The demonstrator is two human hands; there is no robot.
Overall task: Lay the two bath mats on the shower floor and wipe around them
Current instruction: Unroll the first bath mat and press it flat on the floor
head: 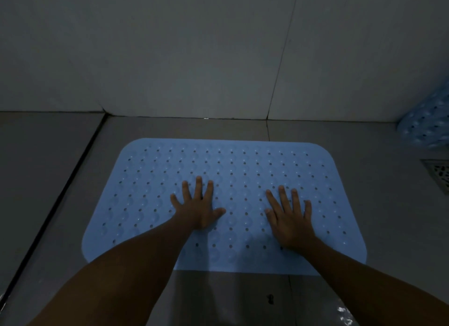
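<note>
I am pressing the first bath mat (226, 170) flat at frame centre, its long axis running left to right.
My left hand (198, 208) and right hand (290, 218) are lying open, palms down; the second mat (427, 116), still rolled, is waiting at right edge, nearer my right hand.

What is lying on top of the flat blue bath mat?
Both hands, left hand and right hand, press flat on the blue mat, fingers spread. The mat surface under the palms is hidden.
</note>
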